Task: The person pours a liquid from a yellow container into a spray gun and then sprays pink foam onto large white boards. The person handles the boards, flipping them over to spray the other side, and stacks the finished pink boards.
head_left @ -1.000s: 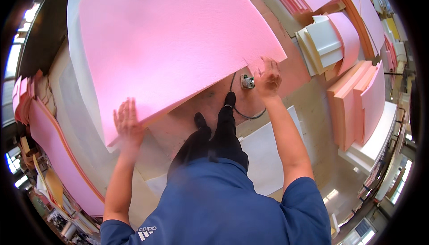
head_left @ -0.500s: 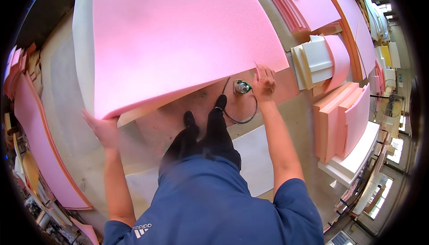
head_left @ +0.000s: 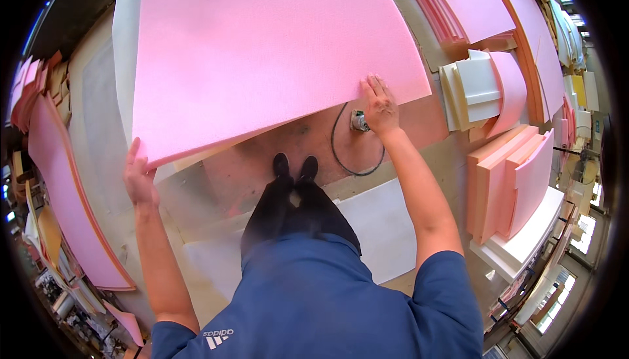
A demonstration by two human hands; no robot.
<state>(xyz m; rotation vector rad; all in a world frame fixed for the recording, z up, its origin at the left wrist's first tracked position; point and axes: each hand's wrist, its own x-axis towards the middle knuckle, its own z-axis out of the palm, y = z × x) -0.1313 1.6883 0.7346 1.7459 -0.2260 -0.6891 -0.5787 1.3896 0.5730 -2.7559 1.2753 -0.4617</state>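
Observation:
A large pink foam sheet (head_left: pixel 262 51) spreads out in front of me, its near edge running between my hands. At its near left corner my left hand (head_left: pixel 140 179) is closed around the foam, fingers along the left side and thumb by the near edge. My right hand (head_left: pixel 381 105) lies on the sheet close to its near right corner, fingers stretched flat on top. Its thumb is mostly hidden. Beneath the sheet a cream-coloured layer (head_left: pixel 216 151) shows along the near edge.
A metal-bodied tool (head_left: pixel 358 121) with a dark cord (head_left: pixel 335 149) lies on the reddish board (head_left: pixel 262 156) by my feet. White sheets (head_left: pixel 380 231) lie near me. Pink foam blocks (head_left: pixel 495 185) and cream-white pieces (head_left: pixel 475 90) stand right; another pink sheet (head_left: pixel 72 195) lies left.
My right hand has gone from pinching at the near edge to lying flat on the sheet. My left hand has shifted up around the corner. My feet have come together.

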